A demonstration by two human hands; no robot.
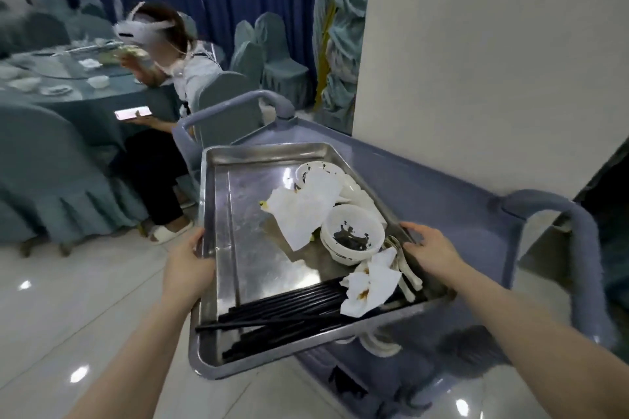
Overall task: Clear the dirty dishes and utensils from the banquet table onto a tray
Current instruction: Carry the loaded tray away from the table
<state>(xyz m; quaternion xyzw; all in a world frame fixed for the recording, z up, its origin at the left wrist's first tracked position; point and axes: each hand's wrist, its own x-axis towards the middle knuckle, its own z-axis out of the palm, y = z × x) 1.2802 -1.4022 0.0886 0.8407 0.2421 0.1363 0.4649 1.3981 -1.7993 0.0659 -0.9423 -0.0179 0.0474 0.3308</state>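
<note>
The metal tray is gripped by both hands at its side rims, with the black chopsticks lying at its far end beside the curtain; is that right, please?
Not quite. The head view shows the black chopsticks lying at the near end of the metal tray, closest to the person carrying it. The rest holds: the left hand and right hand grip the side rims.

Both hands are on the steel tray (pixel 218 201), left hand (pixel 188 264) gripping its left rim and right hand (pixel 429 246) its right rim, over the blue cart (pixel 442 177), with black chopsticks (pixel 282 311) along the tray's near edge and bowls (pixel 352 236) and crumpled napkins (pixel 303 211) crowding its right side.
</note>
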